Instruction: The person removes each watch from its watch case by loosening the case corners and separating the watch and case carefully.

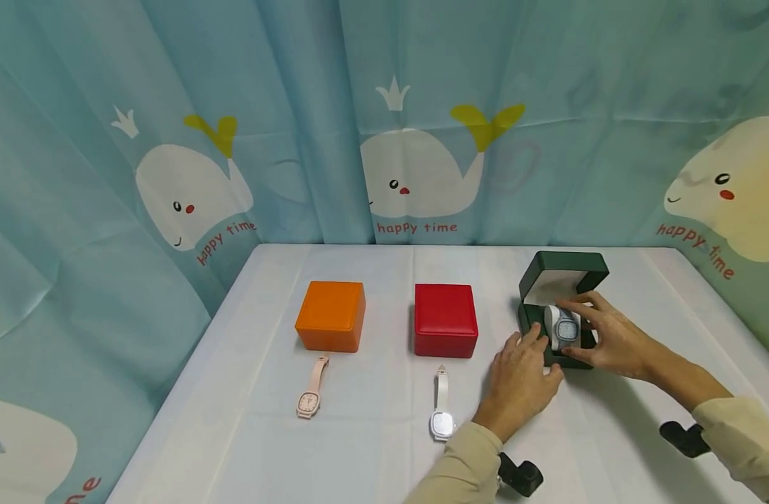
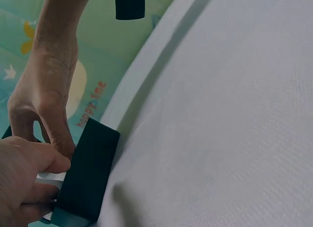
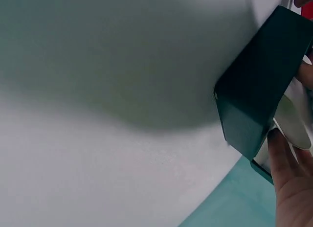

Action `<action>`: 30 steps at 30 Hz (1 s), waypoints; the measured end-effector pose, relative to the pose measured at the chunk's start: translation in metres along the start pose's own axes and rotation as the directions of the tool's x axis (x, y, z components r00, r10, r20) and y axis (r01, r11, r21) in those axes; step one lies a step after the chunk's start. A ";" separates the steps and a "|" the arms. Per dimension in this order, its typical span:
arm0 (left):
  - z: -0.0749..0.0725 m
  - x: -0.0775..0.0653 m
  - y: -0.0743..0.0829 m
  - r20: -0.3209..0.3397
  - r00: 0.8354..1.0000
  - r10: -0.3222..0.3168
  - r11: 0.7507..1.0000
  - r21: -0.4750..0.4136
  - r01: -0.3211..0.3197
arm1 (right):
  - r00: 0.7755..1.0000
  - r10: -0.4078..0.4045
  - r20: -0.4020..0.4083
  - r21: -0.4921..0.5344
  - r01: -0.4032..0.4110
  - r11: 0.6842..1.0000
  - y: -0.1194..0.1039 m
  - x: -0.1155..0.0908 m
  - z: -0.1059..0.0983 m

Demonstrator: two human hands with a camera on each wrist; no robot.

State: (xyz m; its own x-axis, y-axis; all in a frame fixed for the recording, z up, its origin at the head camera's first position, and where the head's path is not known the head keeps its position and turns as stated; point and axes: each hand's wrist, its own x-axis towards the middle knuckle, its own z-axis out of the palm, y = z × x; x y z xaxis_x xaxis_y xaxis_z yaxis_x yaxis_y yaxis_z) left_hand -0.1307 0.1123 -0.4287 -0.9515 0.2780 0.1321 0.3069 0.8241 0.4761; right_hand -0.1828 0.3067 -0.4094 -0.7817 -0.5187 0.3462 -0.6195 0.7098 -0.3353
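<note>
A dark green watch box (image 1: 564, 261) stands at the right side of the table with its lid up. Inside it, a watch with a grey-blue face and strap (image 1: 566, 329) is wrapped around a white cushion (image 3: 292, 122). My right hand (image 1: 614, 336) grips the cushion with the watch, thumb near the front and fingers near the back. My left hand (image 1: 520, 378) touches the box's left front corner, its fingertips right by the cushion. In the left wrist view, the box's wall (image 2: 88, 173) partly hides the fingers.
Left of the green box stand a closed red box (image 1: 446, 318) and a closed orange box (image 1: 330, 315). A white watch (image 1: 442, 406) lies near my left wrist, and a pink watch (image 1: 312, 392) lies before the orange box. A whale-print curtain (image 1: 309, 105) hangs behind the table.
</note>
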 end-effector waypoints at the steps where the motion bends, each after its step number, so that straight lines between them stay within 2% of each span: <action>1: 0.000 0.000 0.000 0.004 1.000 0.001 1.000 0.002 -0.001 | 1.000 -0.003 -0.014 0.001 0.003 1.000 0.000 -0.001 0.001; 9: -0.004 0.003 0.002 0.000 1.000 0.006 1.000 -0.007 -0.006 | 0.993 -0.043 -0.110 0.051 0.049 0.997 -0.002 -0.002 0.002; 13: -0.004 0.003 0.003 0.010 1.000 -0.008 1.000 -0.001 0.008 | 0.988 -0.079 -0.135 0.025 0.083 0.996 -0.004 -0.003 0.002; 22: 0.002 -0.001 0.007 -0.033 0.998 -0.047 0.999 0.022 0.048 | 0.968 -0.165 -0.188 -0.030 0.162 0.986 -0.004 -0.007 0.005; 27: 0.002 -0.003 0.004 -0.045 0.998 -0.046 0.996 -0.077 0.042 | 0.963 -0.171 -0.207 0.001 0.175 0.985 -0.005 -0.009 0.001; 30: 0.003 -0.004 0.000 -0.095 0.995 -0.027 0.988 -0.155 0.012 | 0.967 -0.157 -0.202 0.031 0.167 0.986 -0.007 -0.011 -0.002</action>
State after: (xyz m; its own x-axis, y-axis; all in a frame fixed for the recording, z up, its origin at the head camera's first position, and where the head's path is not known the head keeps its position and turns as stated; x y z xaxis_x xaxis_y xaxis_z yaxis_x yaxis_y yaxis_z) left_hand -0.1268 0.1129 -0.4319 -0.9574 0.2073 0.2012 0.2879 0.7407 0.6070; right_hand -0.1699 0.3080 -0.4088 -0.6440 -0.5166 0.5643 -0.7429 0.5983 -0.3000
